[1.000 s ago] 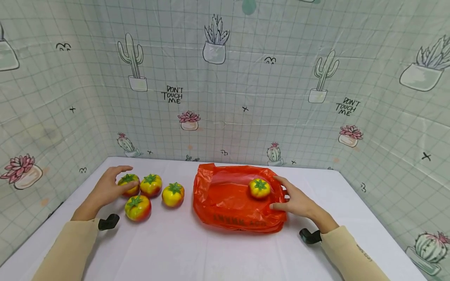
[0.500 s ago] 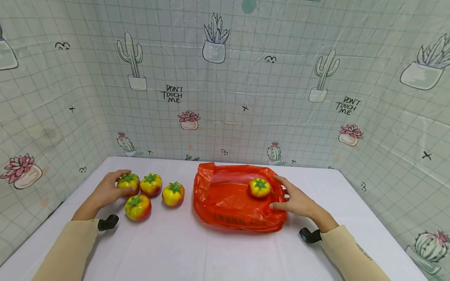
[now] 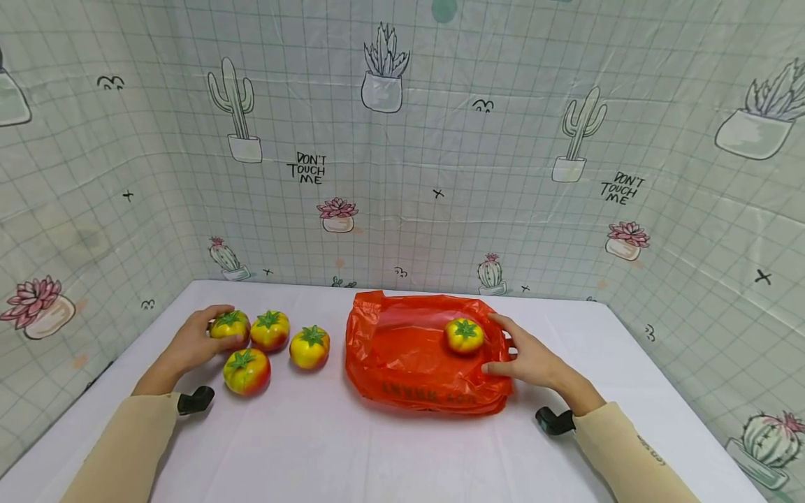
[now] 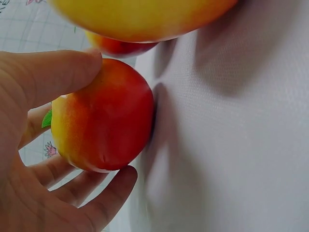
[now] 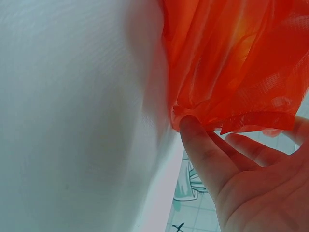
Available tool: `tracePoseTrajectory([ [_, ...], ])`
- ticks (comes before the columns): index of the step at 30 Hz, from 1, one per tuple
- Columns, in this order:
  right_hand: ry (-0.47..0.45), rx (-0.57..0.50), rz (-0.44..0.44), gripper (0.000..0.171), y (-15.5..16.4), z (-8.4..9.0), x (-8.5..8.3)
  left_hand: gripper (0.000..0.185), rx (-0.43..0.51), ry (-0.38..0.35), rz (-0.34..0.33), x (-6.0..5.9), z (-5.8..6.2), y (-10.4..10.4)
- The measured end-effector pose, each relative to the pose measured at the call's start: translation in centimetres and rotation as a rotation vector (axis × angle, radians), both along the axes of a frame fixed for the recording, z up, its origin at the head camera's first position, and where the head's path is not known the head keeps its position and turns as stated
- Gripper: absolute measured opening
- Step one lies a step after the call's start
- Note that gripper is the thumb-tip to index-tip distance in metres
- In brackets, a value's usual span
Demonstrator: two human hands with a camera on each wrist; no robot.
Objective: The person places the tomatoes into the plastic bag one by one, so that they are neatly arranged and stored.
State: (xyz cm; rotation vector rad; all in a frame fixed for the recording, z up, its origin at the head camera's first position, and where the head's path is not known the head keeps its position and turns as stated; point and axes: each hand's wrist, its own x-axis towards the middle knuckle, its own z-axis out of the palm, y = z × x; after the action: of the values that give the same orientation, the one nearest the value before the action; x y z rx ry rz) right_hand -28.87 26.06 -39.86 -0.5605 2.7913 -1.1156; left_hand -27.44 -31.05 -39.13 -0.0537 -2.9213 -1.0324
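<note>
The left hand (image 3: 191, 342) is curling its fingers (image 4: 58, 72) around a tomato (image 3: 229, 326) at the left of the frame, on the white surface (image 3: 377, 454). Three more tomatoes (image 3: 270, 330) are sitting just beside it. The right hand (image 3: 528, 358) is pinching the edge of the orange bag (image 3: 409, 363) in the middle. One tomato on the bag (image 3: 465, 335) is resting near those fingers.

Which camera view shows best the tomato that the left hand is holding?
The left wrist view: the tomato fills the frame, with the left hand curled round it, thumb on top. The head view shows that tomato small and partly hidden behind the fingers, beside three other tomatoes. The right wrist view does not show it, only the orange bag.
</note>
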Motion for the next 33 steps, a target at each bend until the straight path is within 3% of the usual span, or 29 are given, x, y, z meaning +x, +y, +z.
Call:
tracePoseTrajectory([
  [7, -0.005, -0.003, 0.001, 0.093, -0.1, 0.0, 0.1, 0.072, -0.002, 0.008, 0.002, 0.0, -0.1, -0.1],
  [18, -0.007, -0.003, 0.000, 0.094, 0.0, 0.0, 0.0, 0.072, 0.011, 0.060, 0.020, 0.4, 0.9, 0.2],
  [33, -0.009, -0.005, -0.001, 0.094, 0.0, 0.0, 0.1, 0.066, 0.012, 0.234, -0.004, 1.0, 3.2, 2.0],
])
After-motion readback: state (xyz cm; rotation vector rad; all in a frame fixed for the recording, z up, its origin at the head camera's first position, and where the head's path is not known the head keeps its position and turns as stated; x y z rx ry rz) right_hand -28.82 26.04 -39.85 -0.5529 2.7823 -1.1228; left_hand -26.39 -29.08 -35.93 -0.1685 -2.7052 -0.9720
